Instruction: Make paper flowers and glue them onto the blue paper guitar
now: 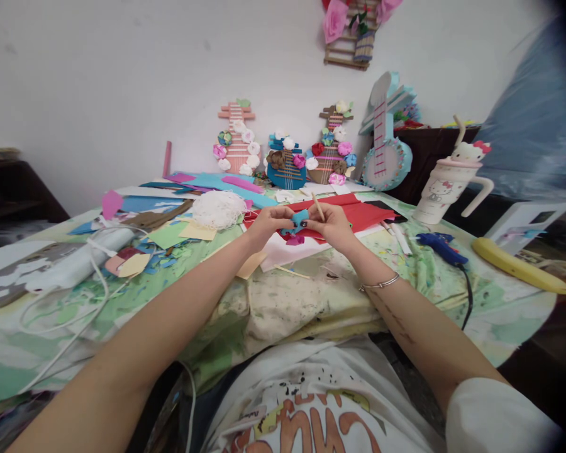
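Observation:
Both hands meet over the middle of the table, holding a small piece of blue paper (300, 218) between them. My left hand (274, 224) pinches its left side with thumb and fingertips. On the other side, my right hand (332, 225) grips the blue paper and also keeps a thin pale stick (317, 206) between its fingers, pointing up. Just below the fingers lies a magenta scrap (295, 240). Red paper (358, 214) spreads behind and beneath the hands, with white paper (283, 253) in front of it.
A tangle of white string (219, 209) and a white power strip (82, 258) lie left. Flower-covered instrument models (287, 170) lean on the wall. Rightward are a blue glue gun (442, 248), a banana (519, 265) and a tall cup (446, 189).

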`<act>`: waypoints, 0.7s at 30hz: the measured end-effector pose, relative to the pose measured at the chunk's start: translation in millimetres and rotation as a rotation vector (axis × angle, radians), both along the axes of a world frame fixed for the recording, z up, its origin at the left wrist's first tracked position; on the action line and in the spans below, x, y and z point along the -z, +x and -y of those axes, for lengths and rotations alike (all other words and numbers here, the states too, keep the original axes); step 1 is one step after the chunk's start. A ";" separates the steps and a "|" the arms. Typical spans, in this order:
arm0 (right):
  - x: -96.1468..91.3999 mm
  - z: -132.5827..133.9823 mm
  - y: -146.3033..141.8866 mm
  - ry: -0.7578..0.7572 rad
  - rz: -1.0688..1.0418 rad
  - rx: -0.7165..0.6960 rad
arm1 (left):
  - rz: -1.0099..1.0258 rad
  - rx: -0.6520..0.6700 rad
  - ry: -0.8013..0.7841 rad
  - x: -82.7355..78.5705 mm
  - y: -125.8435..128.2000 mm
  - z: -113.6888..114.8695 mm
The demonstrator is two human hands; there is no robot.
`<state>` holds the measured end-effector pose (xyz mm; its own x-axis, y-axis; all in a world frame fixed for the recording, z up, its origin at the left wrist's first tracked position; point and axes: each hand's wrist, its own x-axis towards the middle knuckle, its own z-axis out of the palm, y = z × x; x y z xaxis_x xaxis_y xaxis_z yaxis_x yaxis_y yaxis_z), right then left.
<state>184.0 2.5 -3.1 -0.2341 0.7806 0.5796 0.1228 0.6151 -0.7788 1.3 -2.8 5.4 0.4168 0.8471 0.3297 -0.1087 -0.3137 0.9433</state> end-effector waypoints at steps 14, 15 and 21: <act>0.3 0.8 -0.6 0.071 -0.033 0.052 | -0.055 -0.136 0.334 1.5 2.4 2.2; 0.0 1.3 -0.8 0.070 -0.033 0.046 | -0.048 -0.121 0.366 1.3 2.5 2.7; -0.7 2.4 -1.3 0.067 -0.068 0.001 | -0.098 -0.084 0.379 2.9 2.2 1.7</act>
<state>182.7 0.0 -2.4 -0.1914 0.7399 0.6450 0.0720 0.6659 -0.7425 3.4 -4.5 2.5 0.3964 0.7058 0.5871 0.0174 -0.6452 0.7638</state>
